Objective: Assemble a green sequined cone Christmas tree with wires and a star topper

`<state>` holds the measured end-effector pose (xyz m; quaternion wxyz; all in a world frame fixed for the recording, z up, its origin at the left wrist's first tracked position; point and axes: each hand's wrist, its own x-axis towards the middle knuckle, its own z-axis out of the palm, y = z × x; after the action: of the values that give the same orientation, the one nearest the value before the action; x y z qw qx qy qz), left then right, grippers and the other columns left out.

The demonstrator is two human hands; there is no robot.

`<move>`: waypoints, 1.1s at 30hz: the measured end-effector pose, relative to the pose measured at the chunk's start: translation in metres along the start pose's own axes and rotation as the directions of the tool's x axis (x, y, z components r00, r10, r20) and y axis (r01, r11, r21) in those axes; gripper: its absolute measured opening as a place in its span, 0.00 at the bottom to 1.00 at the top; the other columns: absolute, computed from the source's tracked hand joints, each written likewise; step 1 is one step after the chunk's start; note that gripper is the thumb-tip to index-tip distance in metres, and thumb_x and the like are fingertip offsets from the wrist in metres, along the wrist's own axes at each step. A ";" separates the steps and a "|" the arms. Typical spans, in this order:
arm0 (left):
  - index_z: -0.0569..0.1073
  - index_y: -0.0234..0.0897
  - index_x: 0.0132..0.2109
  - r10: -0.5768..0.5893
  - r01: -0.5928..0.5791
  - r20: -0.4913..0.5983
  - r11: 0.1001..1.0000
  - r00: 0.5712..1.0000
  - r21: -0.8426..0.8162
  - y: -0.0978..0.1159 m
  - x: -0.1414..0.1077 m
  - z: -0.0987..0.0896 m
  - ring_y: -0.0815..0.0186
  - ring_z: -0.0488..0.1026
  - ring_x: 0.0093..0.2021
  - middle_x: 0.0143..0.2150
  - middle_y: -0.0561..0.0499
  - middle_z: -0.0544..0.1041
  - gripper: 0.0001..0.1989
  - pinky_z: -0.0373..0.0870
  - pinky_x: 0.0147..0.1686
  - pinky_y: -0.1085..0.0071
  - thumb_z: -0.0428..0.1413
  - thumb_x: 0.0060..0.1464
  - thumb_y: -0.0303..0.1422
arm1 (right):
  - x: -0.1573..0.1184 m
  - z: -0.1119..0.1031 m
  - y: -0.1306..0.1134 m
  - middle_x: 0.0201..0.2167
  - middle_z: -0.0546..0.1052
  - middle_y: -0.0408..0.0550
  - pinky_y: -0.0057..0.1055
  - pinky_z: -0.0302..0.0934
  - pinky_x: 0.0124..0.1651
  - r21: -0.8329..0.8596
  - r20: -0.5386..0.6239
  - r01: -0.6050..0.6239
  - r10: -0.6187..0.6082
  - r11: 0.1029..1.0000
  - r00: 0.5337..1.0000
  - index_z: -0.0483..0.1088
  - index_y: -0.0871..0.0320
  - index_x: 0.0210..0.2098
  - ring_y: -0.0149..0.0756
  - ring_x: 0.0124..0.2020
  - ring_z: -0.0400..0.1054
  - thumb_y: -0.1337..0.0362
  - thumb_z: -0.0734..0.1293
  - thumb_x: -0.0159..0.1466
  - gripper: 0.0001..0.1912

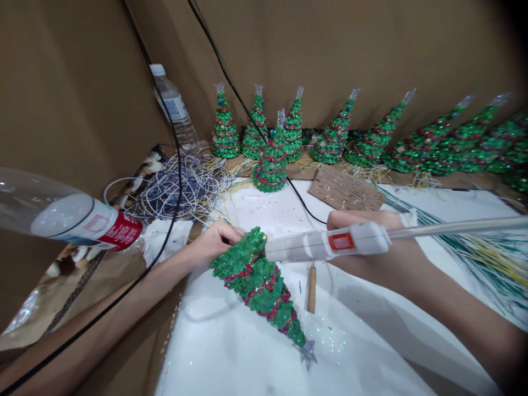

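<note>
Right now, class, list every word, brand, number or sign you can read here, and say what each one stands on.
No text can be read with certainty.
Red-and-white label on the large bottle: pale marks, too blurred to read.
Blue-and-white label on the small bottle: too small and blurred.
Orange-red label on the white tool in the right hand: marks too blurred.

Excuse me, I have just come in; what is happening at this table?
The person's left hand holds a glittery green tree with red garlands, its clear star tilted downward. The right hand holds a white plastic tool with a red label, its tip by the tree's wide end. Similar trees stand behind.
</note>
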<state>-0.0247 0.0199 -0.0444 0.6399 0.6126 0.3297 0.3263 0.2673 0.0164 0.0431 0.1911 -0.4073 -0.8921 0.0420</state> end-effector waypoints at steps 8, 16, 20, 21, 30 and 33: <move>0.83 0.34 0.26 0.013 -0.013 0.004 1.000 1.000 0.000 0.001 0.001 0.001 0.67 0.72 0.25 0.24 0.45 0.79 0.17 0.67 0.26 0.74 0.67 0.45 0.46 | -0.001 0.001 0.000 0.15 0.60 0.37 0.22 0.44 0.20 0.066 0.001 0.025 -0.025 0.997 1.000 0.53 0.56 0.21 0.26 0.15 0.56 0.63 0.63 0.56 0.13; 0.83 0.35 0.24 0.026 -0.027 0.018 0.999 1.000 0.030 0.005 0.002 0.003 0.67 0.71 0.23 0.21 0.46 0.77 0.15 0.66 0.25 0.74 0.66 0.47 0.43 | -0.001 0.000 0.000 0.16 0.61 0.37 0.21 0.45 0.20 0.097 -0.010 0.008 -0.007 0.995 1.000 0.55 0.56 0.21 0.27 0.16 0.57 0.63 0.65 0.54 0.12; 0.82 0.35 0.24 0.025 -0.026 0.013 0.999 1.000 0.040 0.005 0.003 0.003 0.66 0.71 0.23 0.20 0.46 0.77 0.16 0.67 0.25 0.73 0.66 0.47 0.44 | -0.002 0.001 -0.001 0.15 0.61 0.37 0.22 0.45 0.20 0.124 -0.006 -0.021 0.022 0.992 1.000 0.55 0.56 0.20 0.27 0.15 0.56 0.63 0.66 0.54 0.13; 0.83 0.35 0.24 0.024 -0.025 0.012 0.999 1.000 0.042 0.005 0.003 0.003 0.65 0.71 0.23 0.20 0.46 0.77 0.16 0.67 0.26 0.73 0.66 0.47 0.44 | -0.003 0.002 -0.001 0.16 0.62 0.37 0.22 0.45 0.20 0.132 -0.006 -0.024 0.025 0.991 1.000 0.55 0.56 0.21 0.27 0.16 0.56 0.62 0.66 0.54 0.13; 0.82 0.34 0.22 0.006 -0.005 -0.012 0.998 1.000 0.057 0.004 0.003 0.001 0.65 0.71 0.23 0.20 0.45 0.76 0.17 0.66 0.24 0.72 0.67 0.43 0.45 | -0.015 0.004 -0.003 0.16 0.62 0.36 0.22 0.47 0.18 0.154 -0.095 -0.072 0.087 0.985 0.992 0.56 0.55 0.21 0.26 0.15 0.56 0.62 0.65 0.55 0.12; 0.81 0.34 0.21 0.001 0.001 -0.031 0.998 1.000 0.057 0.006 0.002 0.003 0.67 0.68 0.21 0.19 0.47 0.75 0.17 0.64 0.23 0.74 0.68 0.42 0.45 | -0.025 0.005 -0.001 0.15 0.62 0.35 0.22 0.47 0.18 0.146 -0.194 -0.129 0.156 0.981 0.969 0.58 0.55 0.20 0.25 0.14 0.55 0.62 0.64 0.54 0.11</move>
<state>-0.0214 0.0199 -0.0385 0.6171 0.6256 0.3486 0.3261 0.2792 -0.0026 0.0307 0.3048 -0.4590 -0.8313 0.0724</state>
